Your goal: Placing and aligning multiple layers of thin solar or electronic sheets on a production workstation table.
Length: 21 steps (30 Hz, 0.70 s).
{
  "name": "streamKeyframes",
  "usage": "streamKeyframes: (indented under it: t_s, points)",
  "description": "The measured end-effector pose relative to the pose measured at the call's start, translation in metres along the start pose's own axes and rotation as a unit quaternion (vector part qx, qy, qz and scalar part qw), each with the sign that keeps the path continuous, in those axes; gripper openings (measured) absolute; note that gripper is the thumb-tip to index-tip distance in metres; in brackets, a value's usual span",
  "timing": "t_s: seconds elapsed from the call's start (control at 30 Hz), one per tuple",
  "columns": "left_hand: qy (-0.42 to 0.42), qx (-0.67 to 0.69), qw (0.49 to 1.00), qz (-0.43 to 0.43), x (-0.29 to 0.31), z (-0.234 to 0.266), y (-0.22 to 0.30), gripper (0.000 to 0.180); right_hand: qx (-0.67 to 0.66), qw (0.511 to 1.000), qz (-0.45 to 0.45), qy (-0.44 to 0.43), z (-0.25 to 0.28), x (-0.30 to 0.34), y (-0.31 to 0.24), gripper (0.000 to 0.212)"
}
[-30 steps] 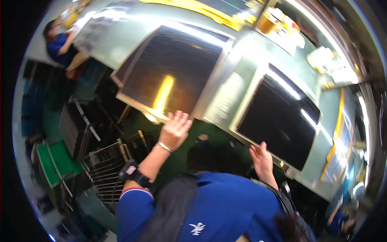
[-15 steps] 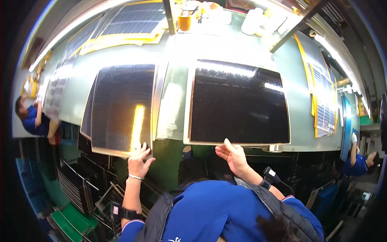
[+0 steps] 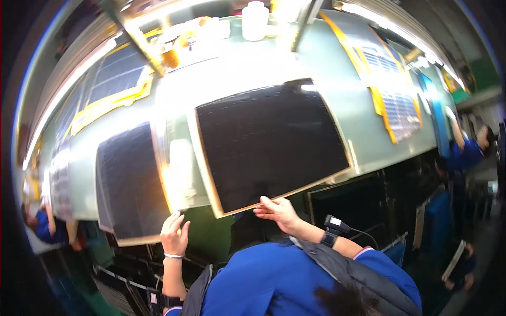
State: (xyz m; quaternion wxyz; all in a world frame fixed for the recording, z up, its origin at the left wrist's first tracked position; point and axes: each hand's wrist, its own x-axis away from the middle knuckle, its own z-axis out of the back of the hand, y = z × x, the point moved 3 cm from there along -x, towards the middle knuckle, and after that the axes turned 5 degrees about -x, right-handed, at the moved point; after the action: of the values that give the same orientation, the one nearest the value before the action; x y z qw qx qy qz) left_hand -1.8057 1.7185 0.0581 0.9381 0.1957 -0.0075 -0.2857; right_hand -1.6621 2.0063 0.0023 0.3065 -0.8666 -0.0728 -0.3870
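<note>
A dark rectangular panel with a pale border (image 3: 269,142) lies tilted on the light green worktop in front of me. At its near edge is my right hand (image 3: 279,213), thumb on top and the other fingers bent at the rim, pinching it. To the left, a second dark glossy panel (image 3: 129,184) lies partly over another one and juts past the table's front edge. Beside that panel's near right corner, my left hand (image 3: 175,235) is raised with fingers extended and a little apart, holding nothing. Whether its fingertips touch the corner I cannot tell.
Solar panels edged with yellow sheets lie at the back left (image 3: 113,102) and right (image 3: 392,97). A white jar (image 3: 255,21) and an orange-brown cup (image 3: 170,58) stand at the back. Metal posts rise from the worktop (image 3: 363,113). Co-workers (image 3: 472,145) are at both sides.
The whole view has turned, so the worktop and panels appear slanted and shifted left. My left hand has come off the left panel's near edge; my right hand stays at the middle panel's rim.
</note>
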Motion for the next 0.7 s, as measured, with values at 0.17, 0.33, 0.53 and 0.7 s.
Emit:
streamKeyframes:
  t_s: [0.17, 0.33, 0.53, 0.7]
  points:
    - [-0.125, 0.388, 0.885, 0.226, -0.006, -0.046, 0.019, 0.034, -0.008, 1.000, 0.011, -0.001, 0.000, 0.001, -0.001, 0.041]
    - [-0.200, 0.594, 0.677, 0.387, -0.024, -0.052, 0.054, 0.023, -0.002, 0.999, 0.024, -0.028, -0.011, 0.002, -0.012, 0.040]
    - [-0.146, 0.552, 0.733, 0.369, -0.036, -0.051, 0.030, 0.018, -0.027, 0.997, 0.051, -0.059, -0.023, 0.000, -0.016, 0.035]
    - [0.065, 0.121, 0.989, -0.051, -0.085, -0.030, 0.025, 0.064, -0.020, 0.999, 0.028, -0.017, -0.040, 0.027, -0.031, 0.036]
